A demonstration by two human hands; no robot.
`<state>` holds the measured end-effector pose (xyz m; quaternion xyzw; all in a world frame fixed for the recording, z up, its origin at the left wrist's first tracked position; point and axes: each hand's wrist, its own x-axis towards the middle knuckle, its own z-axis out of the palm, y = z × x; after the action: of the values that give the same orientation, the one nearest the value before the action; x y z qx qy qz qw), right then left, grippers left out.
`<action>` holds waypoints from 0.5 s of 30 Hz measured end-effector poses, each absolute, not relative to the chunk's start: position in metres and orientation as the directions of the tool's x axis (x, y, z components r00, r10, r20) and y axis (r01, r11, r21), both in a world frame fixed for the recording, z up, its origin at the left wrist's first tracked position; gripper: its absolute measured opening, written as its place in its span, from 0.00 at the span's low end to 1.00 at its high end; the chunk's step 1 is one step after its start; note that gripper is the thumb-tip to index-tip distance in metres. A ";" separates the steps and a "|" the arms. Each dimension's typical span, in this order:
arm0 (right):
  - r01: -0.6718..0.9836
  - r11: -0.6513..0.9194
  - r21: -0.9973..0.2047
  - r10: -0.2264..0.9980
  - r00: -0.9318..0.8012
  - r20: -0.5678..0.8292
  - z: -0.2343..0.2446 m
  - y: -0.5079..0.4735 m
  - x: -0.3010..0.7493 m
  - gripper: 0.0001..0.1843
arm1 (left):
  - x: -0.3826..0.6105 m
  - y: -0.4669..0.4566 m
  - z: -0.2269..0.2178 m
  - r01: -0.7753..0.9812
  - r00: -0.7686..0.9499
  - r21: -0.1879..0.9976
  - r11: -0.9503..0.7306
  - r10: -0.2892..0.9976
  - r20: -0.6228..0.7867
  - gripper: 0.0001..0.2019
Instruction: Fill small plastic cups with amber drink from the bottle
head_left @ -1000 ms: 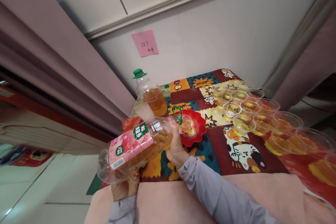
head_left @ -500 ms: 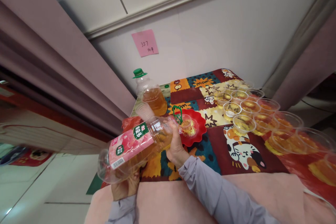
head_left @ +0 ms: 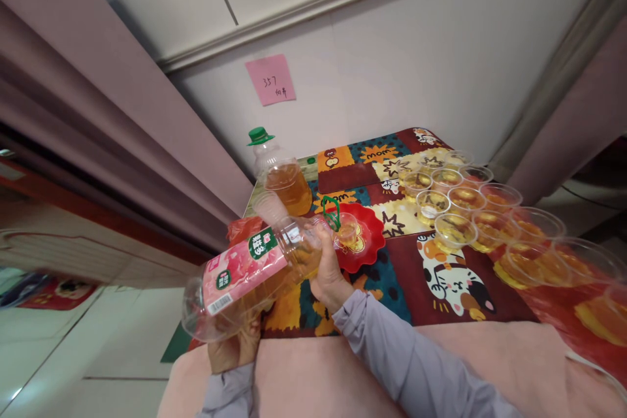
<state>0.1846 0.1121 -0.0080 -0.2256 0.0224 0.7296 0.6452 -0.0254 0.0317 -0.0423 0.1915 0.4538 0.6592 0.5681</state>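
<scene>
A large clear bottle (head_left: 245, 271) with a pink label and a little amber drink lies tilted, its neck pointing at a small clear cup (head_left: 347, 230) on a red plate (head_left: 368, 243). My left hand (head_left: 234, 347) grips the bottle's base from below. My right hand (head_left: 327, 277) is wrapped round the bottle near its neck, by the green cap ring. The cup holds some amber liquid.
A second bottle (head_left: 281, 176) with a green cap stands behind, half full. Several clear cups of amber drink (head_left: 455, 230) stand in rows to the right on the patterned tablecloth (head_left: 455, 287). A pink note (head_left: 271, 80) hangs on the wall. A pink cloth (head_left: 490, 366) covers the near edge.
</scene>
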 end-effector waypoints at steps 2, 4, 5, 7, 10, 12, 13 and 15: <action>-0.953 -0.160 -0.258 0.936 -0.063 -0.348 -0.007 0.112 0.185 0.23 | -0.026 0.031 -0.044 -0.581 -0.274 0.813 0.048 0.928 -0.251 0.24; -0.956 -0.156 -0.249 0.939 -0.065 -0.337 -0.005 0.112 0.185 0.22 | -0.025 0.031 -0.045 -0.574 -0.284 0.817 0.049 0.924 -0.255 0.26; -0.958 -0.156 -0.243 0.940 -0.068 -0.335 -0.005 0.112 0.185 0.22 | -0.025 0.031 -0.046 -0.564 -0.297 0.824 0.052 0.919 -0.261 0.27; -0.959 -0.158 -0.233 0.939 -0.073 -0.335 -0.003 0.112 0.185 0.22 | -0.023 0.031 -0.047 -0.548 -0.324 0.835 0.047 0.909 -0.263 0.27; -0.961 -0.133 -0.240 0.939 -0.045 -0.340 -0.001 0.111 0.185 0.21 | -0.022 0.030 -0.048 -0.558 -0.325 0.829 0.017 0.916 -0.237 0.27; -0.956 -0.118 -0.268 0.940 -0.021 -0.340 0.000 0.110 0.185 0.21 | -0.021 0.030 -0.046 -0.565 -0.292 0.825 0.029 0.928 -0.232 0.28; -0.951 -0.109 -0.291 0.943 -0.007 -0.332 0.001 0.109 0.185 0.22 | -0.020 0.031 -0.043 -0.562 -0.277 0.826 0.033 0.934 -0.226 0.28; -0.933 -0.081 -0.351 0.955 0.029 -0.297 0.001 0.107 0.185 0.22 | -0.018 0.034 -0.037 -0.565 -0.277 0.825 0.015 0.938 -0.206 0.29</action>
<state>0.1855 0.1068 0.0012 -0.2352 -0.0229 0.6965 0.6775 -0.0176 0.0336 -0.0367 0.2135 0.4374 0.6687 0.5621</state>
